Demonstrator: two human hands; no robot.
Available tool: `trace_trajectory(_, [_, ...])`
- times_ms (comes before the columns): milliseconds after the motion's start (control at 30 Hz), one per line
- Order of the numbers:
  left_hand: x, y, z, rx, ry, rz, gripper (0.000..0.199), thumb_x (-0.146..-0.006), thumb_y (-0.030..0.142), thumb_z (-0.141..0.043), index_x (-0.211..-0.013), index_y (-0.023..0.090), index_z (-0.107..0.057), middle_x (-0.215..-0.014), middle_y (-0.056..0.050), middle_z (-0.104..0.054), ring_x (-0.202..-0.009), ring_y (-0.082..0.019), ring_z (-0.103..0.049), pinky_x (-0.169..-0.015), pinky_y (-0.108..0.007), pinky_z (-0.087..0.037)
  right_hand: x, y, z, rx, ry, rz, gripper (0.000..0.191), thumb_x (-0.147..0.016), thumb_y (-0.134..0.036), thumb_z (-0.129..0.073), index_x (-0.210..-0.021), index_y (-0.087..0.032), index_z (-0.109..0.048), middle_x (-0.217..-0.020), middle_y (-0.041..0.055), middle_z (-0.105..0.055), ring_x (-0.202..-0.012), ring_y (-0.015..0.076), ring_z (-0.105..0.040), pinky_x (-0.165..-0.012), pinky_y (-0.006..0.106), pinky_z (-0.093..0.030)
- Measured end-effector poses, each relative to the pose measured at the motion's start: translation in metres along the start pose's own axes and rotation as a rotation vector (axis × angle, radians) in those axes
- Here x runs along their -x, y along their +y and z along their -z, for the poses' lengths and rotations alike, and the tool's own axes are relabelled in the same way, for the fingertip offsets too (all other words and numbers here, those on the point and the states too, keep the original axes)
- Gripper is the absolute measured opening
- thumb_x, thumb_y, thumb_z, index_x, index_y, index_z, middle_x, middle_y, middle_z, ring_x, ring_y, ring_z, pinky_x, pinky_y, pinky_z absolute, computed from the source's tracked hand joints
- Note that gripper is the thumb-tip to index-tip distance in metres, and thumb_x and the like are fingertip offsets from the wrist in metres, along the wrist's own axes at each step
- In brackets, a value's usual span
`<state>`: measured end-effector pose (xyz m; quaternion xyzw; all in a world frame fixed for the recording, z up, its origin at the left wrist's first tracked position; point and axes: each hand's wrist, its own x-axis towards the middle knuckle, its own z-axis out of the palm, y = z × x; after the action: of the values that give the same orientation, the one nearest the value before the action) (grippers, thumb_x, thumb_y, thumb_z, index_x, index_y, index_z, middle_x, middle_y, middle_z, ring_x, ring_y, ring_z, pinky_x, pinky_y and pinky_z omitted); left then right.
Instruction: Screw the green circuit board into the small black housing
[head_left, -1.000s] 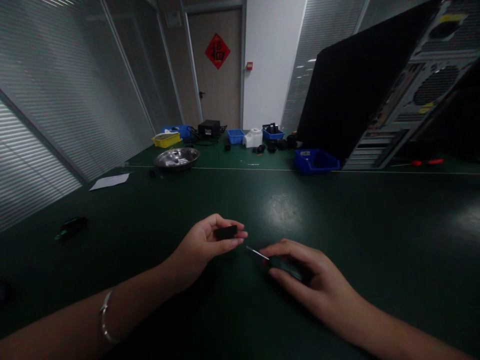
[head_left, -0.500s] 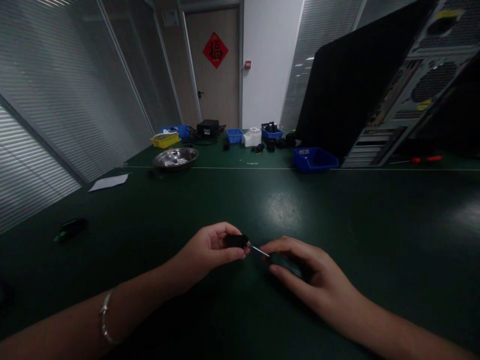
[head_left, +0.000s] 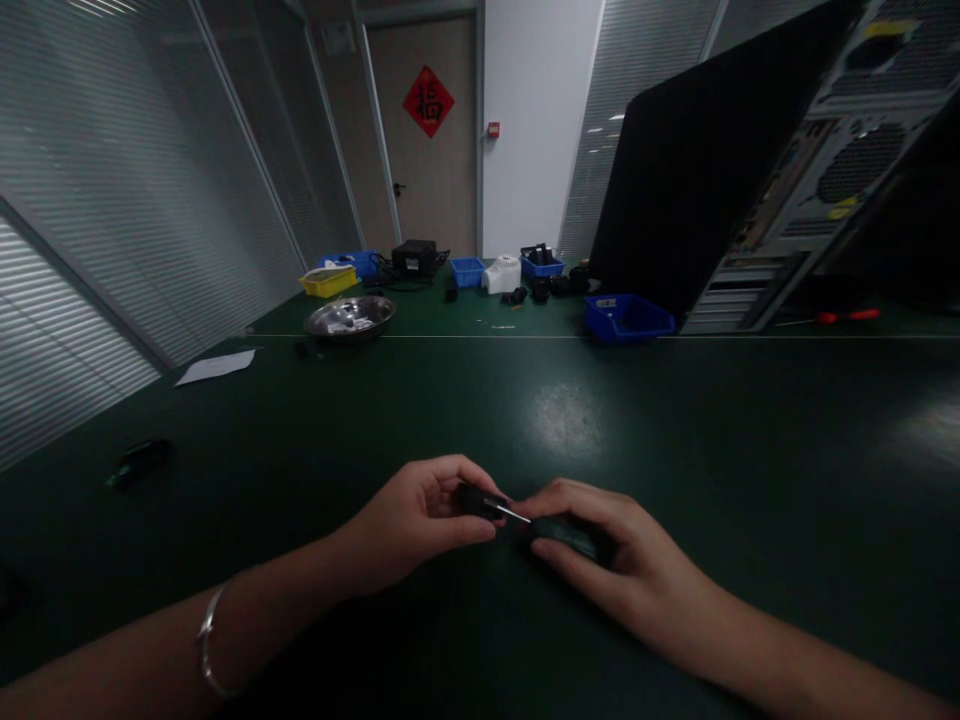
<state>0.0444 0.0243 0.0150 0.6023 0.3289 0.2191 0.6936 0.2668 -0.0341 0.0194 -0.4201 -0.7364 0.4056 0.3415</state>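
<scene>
Between the fingers and thumb of my left hand [head_left: 431, 515] is a small black part [head_left: 478, 502], held just left of the view's middle. My right hand [head_left: 619, 550] is closed round the dark green handle of a screwdriver [head_left: 564, 537]. The thin metal shaft points up and left, and its tip lies at the black part. Fingers of my right hand come close to the part's right end. Both hands are low over the dark green table [head_left: 450, 400].
A steel bowl [head_left: 350, 318] and a white paper [head_left: 216, 367] lie at the back left. A blue bin [head_left: 628, 319] stands by a large computer case [head_left: 705, 170] on the right. A dark green object [head_left: 140, 461] lies far left. Small trays and a white device [head_left: 502, 274] line the back.
The black part has tilted and come down slightly in my left hand. My right hand has shifted a little left with the screwdriver, whose tip now overlaps the part's end.
</scene>
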Motion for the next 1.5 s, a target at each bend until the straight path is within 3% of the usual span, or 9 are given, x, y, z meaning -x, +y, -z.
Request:
trace_trajectory(367, [0.000, 0.006, 0.002, -0.079, 0.014, -0.017, 0.019, -0.083, 0.027, -0.065, -0.100, 0.017, -0.063, -0.089, -0.002, -0.060, -0.077, -0.013, -0.055, -0.072, -0.029, -0.043, 0.001, 0.000, -0.001, -0.010, 0.018, -0.021, 0.021, -0.090, -0.020, -0.057, -0.109, -0.021, -0.066, -0.099, 0.0052, -0.069, -0.091, 0.0182, -0.065, -0.081, 0.031, -0.051])
trace_trajectory(500, [0.000, 0.005, 0.000, -0.118, 0.066, -0.020, 0.033, -0.088, 0.031, -0.058, -0.118, 0.019, -0.056, -0.083, 0.001, -0.054, -0.070, -0.012, -0.050, -0.067, -0.028, -0.041, 0.003, 0.002, -0.001, 0.026, 0.069, -0.001, 0.023, -0.090, -0.021, -0.057, -0.112, -0.022, -0.064, -0.103, 0.0050, -0.069, -0.093, 0.0182, -0.064, -0.082, 0.030, -0.051])
trace_trajectory(600, [0.001, 0.001, -0.003, -0.082, 0.044, -0.020, 0.045, -0.089, 0.030, -0.058, -0.128, 0.020, -0.040, -0.087, -0.001, -0.058, -0.074, -0.014, -0.055, -0.070, -0.032, -0.045, 0.003, 0.001, 0.000, 0.026, 0.049, 0.008, 0.025, -0.092, -0.022, -0.055, -0.116, -0.024, -0.063, -0.105, 0.0046, -0.068, -0.095, 0.0181, -0.063, -0.084, 0.030, -0.051])
trace_trajectory(767, [0.000, -0.003, -0.004, -0.056, 0.005, -0.085, 0.030, -0.089, 0.023, -0.058, -0.108, 0.020, -0.035, -0.107, -0.010, -0.059, -0.094, -0.020, -0.060, -0.077, -0.035, -0.047, 0.001, -0.003, 0.002, 0.012, -0.015, 0.013, 0.026, -0.092, -0.019, -0.055, -0.115, -0.024, -0.065, -0.103, 0.0039, -0.068, -0.095, 0.0176, -0.063, -0.083, 0.029, -0.051])
trace_trajectory(967, [0.005, 0.009, -0.005, -0.256, 0.002, -0.033, 0.018, -0.093, 0.033, -0.049, -0.102, 0.018, -0.044, -0.087, -0.002, -0.055, -0.071, -0.013, -0.047, -0.063, -0.028, -0.039, 0.000, -0.001, 0.000, 0.032, -0.011, 0.012, 0.027, -0.092, -0.017, -0.055, -0.116, -0.025, -0.064, -0.104, 0.0045, -0.068, -0.096, 0.0179, -0.063, -0.084, 0.030, -0.051])
trace_trajectory(1067, [0.008, 0.013, -0.005, -0.339, 0.030, -0.019, 0.031, -0.095, 0.040, -0.043, -0.118, 0.020, -0.046, -0.080, 0.001, -0.047, -0.071, -0.014, -0.042, -0.064, -0.028, -0.036, 0.001, 0.000, 0.000, 0.038, 0.011, 0.016, 0.027, -0.091, -0.018, -0.056, -0.116, -0.024, -0.064, -0.104, 0.0045, -0.068, -0.096, 0.0180, -0.063, -0.084, 0.030, -0.050])
trace_trajectory(1200, [0.010, 0.011, -0.005, -0.361, 0.046, -0.005, 0.047, -0.096, 0.044, -0.039, -0.137, 0.022, -0.033, -0.079, 0.002, -0.046, -0.071, -0.014, -0.041, -0.065, -0.029, -0.035, 0.003, 0.002, -0.001, 0.038, 0.032, 0.016, 0.027, -0.091, -0.019, -0.056, -0.116, -0.024, -0.063, -0.104, 0.0039, -0.067, -0.096, 0.0174, -0.063, -0.084, 0.030, -0.050])
trace_trajectory(1400, [0.010, 0.015, -0.004, -0.382, -0.053, 0.016, 0.038, -0.095, 0.046, -0.041, -0.120, 0.018, -0.041, -0.075, 0.003, -0.043, -0.062, -0.011, -0.035, -0.056, -0.026, -0.030, 0.002, 0.002, 0.000, 0.032, 0.016, 0.007, 0.026, -0.092, -0.019, -0.055, -0.116, -0.025, -0.063, -0.103, 0.0032, -0.067, -0.095, 0.0166, -0.063, -0.083, 0.029, -0.050])
trace_trajectory(1500, [0.009, 0.015, -0.003, -0.430, -0.032, -0.050, 0.039, -0.097, 0.044, -0.039, -0.126, 0.018, -0.044, -0.076, 0.002, -0.044, -0.065, -0.012, -0.038, -0.058, -0.026, -0.033, 0.002, 0.002, 0.000, 0.029, 0.001, -0.003, 0.025, -0.092, -0.019, -0.055, -0.114, -0.024, -0.063, -0.103, 0.0035, -0.066, -0.095, 0.0169, -0.063, -0.082, 0.030, -0.050])
